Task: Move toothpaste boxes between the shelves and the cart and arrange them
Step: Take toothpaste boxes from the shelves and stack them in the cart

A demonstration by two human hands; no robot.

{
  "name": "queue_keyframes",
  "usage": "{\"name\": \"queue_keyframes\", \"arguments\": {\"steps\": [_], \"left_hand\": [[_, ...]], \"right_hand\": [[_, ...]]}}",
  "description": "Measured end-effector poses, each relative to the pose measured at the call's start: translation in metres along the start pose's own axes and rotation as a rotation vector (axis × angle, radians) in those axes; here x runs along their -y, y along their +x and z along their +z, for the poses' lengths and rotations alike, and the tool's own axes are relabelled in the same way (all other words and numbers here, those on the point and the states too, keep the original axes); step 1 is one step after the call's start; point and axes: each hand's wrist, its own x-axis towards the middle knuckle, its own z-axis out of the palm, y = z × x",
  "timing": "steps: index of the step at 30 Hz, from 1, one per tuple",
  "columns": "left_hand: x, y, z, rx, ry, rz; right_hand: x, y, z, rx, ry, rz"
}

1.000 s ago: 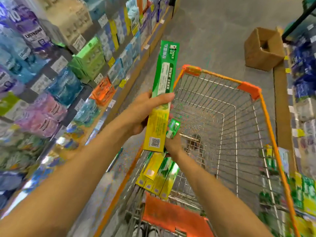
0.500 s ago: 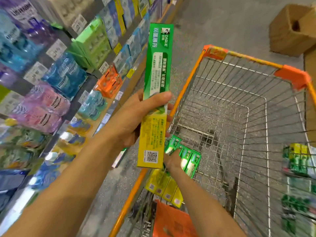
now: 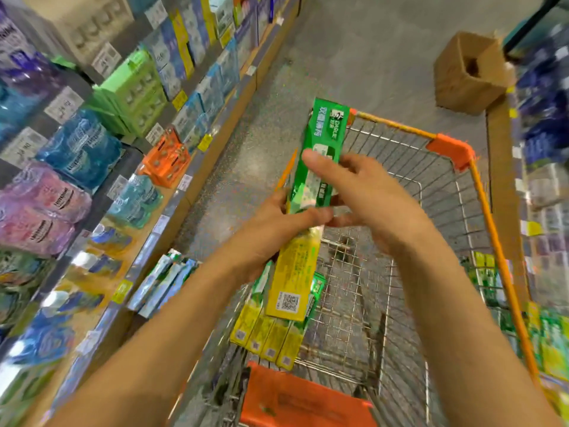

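A long green and yellow toothpaste box stands nearly upright above the left side of the orange wire cart. My left hand grips it from the left at its middle. My right hand holds it from the right, thumb across the green front. Several matching toothpaste boxes lie side by side in the cart's near left corner. More toothpaste boxes lie on the low shelf to the left.
Shelves of mouthwash bottles and boxed goods line the left side. A brown cardboard box sits on the floor beyond the cart. Blurred green and yellow goods fill the right shelf. The cart's orange seat flap is nearest me.
My right hand has come up out of the cart and now holds the raised box together with my left hand. The small green boxes it touched stay in the cart.
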Motion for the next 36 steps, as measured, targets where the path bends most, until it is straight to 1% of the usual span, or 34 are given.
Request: {"name": "queue_keyframes", "arguments": {"steps": [1,2,4,5,7,9,10,12,15,18,23,27,31,36], "left_hand": [[0.002,0.001,0.007,0.008,0.005,-0.006],[0.004,0.002,0.012,0.011,0.004,-0.025],[0.008,0.004,0.019,0.038,0.030,-0.065],[0.010,0.005,0.020,0.047,0.096,-0.092],[0.016,0.010,0.018,0.032,0.261,-0.140],[0.026,0.017,0.011,-0.045,0.363,-0.154],[0.029,0.019,0.008,-0.080,0.367,-0.154],[0.032,0.020,0.005,-0.128,0.303,-0.139],[0.036,0.019,0.001,-0.170,0.240,-0.127],[0.036,0.018,-0.005,-0.183,0.237,-0.109],[0.035,0.015,-0.017,-0.181,0.215,-0.097],[0.034,0.013,-0.018,-0.161,0.219,-0.080],[0.034,0.008,-0.019,-0.147,0.238,-0.057],[0.036,-0.001,-0.015,-0.156,0.274,-0.083]], "right_hand": [[0.003,-0.005,0.000,-0.042,-0.136,-0.042],[-0.001,-0.006,0.001,-0.097,-0.222,-0.053],[-0.014,-0.004,0.003,-0.166,-0.263,-0.031],[-0.025,-0.002,0.002,-0.179,-0.236,-0.007],[-0.053,0.006,0.002,-0.198,-0.097,0.063],[-0.085,0.014,0.008,-0.217,0.014,0.123],[-0.102,0.017,0.012,-0.217,0.046,0.158],[-0.141,0.025,0.028,-0.217,0.084,0.243],[-0.201,0.039,0.055,-0.240,0.070,0.384],[-0.238,0.043,0.078,-0.176,0.030,0.478],[-0.265,0.046,0.103,-0.077,-0.019,0.593],[-0.278,0.053,0.121,-0.108,-0.017,0.646],[-0.291,0.055,0.124,-0.140,-0.088,0.605],[-0.286,0.037,0.107,-0.122,0.070,0.578]]}}
